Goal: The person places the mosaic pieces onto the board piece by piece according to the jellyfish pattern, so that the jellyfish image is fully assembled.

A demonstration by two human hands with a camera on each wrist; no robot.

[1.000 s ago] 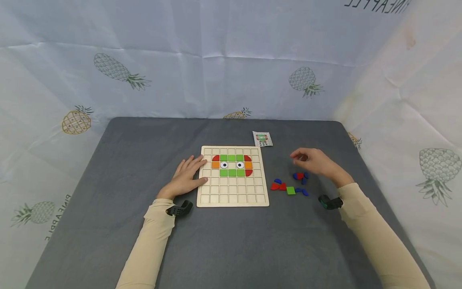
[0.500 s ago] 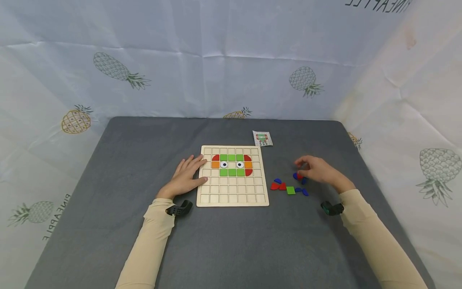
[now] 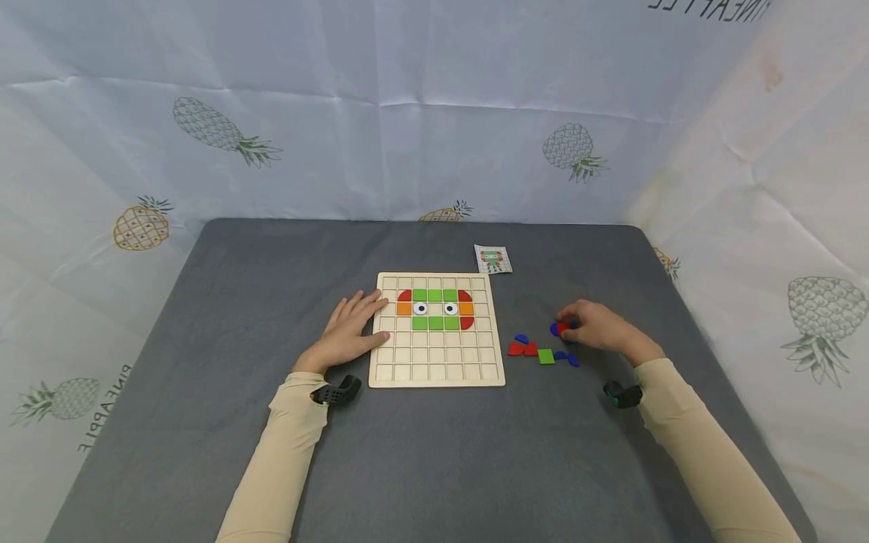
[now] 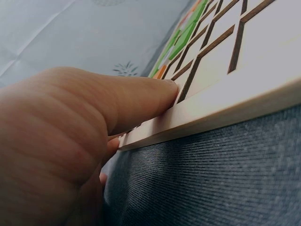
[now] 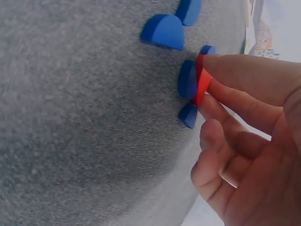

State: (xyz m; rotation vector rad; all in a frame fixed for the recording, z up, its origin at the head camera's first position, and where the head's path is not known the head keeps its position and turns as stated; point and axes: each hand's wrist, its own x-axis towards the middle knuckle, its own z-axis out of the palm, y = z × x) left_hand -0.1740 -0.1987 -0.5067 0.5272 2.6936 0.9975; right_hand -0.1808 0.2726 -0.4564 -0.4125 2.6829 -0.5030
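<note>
My left hand (image 3: 346,332) lies with fingers extended along the left edge of a wooden grid board (image 3: 437,358), its thumb on the rim in the left wrist view. Green squares (image 3: 435,323), orange squares, rounded red pieces and two eye pieces (image 3: 451,308) sit in the board's upper cells. To the right of the board, my right hand (image 3: 599,328) pinches a red quarter-round piece (image 5: 203,87) between thumb and fingers. In the right wrist view this piece is tilted among several blue half-round pieces (image 5: 187,80) on the cloth.
Between board and right hand lie red quarter-round pieces (image 3: 516,349), a green square (image 3: 546,357) and blue half-rounds (image 3: 573,360). A small printed pattern card (image 3: 492,259) lies behind the board's far right corner. A pineapple-print curtain (image 3: 380,151) borders the grey table (image 3: 434,460).
My right hand has come down and slightly to the right onto the cluster of red and blue pieces, and its fingers have closed on the red one. The left hand stays put.
</note>
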